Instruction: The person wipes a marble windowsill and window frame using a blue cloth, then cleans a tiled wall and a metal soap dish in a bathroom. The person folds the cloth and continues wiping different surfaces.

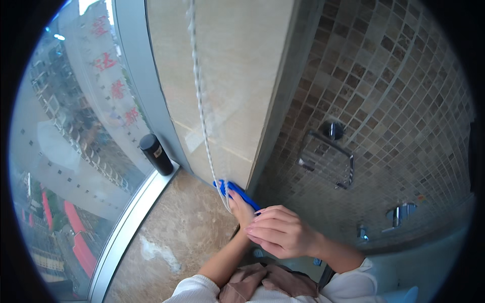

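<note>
My left hand (241, 209) grips a blue plastic cleaning tool (242, 195) at the foot of the beige tiled wall (227, 94). Its exact kind cannot be made out, since the fingers cover part of it. A white beaded blind cord (201, 102) hangs down the wall, and its lower loop passes by the left fingers. My right hand (282, 231) is beside the left wrist, fingers bent and close together near the tool's lower end. Its palm side is hidden. Whitish wet streaks mark the wall, and a white smear (161, 253) lies on the brown marble sill (182, 219).
A black cylindrical bottle (156, 154) stands in the window-frame corner. The window (75, 151) borders the sill on the left. Beyond the wall's edge, a mosaic-tiled shower wall (379, 94) carries a chrome wire rack (326, 159) and a chrome tap (398, 216).
</note>
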Available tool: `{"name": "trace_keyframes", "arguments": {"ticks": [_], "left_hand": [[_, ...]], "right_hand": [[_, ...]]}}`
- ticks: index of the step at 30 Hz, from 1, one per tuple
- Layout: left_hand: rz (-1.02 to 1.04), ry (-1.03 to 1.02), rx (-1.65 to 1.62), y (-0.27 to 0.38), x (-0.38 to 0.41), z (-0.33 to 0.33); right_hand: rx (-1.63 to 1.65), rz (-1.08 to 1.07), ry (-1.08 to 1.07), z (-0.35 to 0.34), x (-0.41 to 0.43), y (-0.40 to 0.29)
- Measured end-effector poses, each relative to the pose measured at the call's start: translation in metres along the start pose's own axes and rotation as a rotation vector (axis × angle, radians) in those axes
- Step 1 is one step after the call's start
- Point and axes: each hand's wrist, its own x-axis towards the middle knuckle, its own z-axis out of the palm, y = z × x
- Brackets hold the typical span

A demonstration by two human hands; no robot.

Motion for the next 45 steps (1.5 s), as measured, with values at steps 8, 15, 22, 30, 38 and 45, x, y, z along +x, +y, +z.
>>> {"name": "trace_keyframes", "arguments": {"ticks": [8, 15, 22, 30, 38, 45], "left_hand": [[0.600, -0.555, -0.170, 0.121, -0.086, -0.025], [1.148, -0.803, 0.465, 0.192, -0.079, 0.012], [1.551, -0.409, 0.172, 0.234, -0.044, 0.008], [1.715, -0.131, 0.488, 0.260, 0.020, 0.012], [1.817, -0.020, 0.440, 0.239, 0.044, 0.039], [1.874, 0.014, 0.422, 0.240, 0.046, 0.036]], "right_hand": [[0.766, 0.097, 0.525, -0.029, 0.018, -0.004], [1.190, 0.165, 0.588, -0.023, 0.052, -0.022], [0.628, 0.184, 1.074, -0.050, 0.128, -0.010], [0.014, -0.080, 0.942, -0.099, 0.237, 0.004], [0.109, 0.171, 0.915, -0.038, 0.181, 0.052], [0.126, 0.038, 1.047, -0.107, 0.237, 0.033]]}}
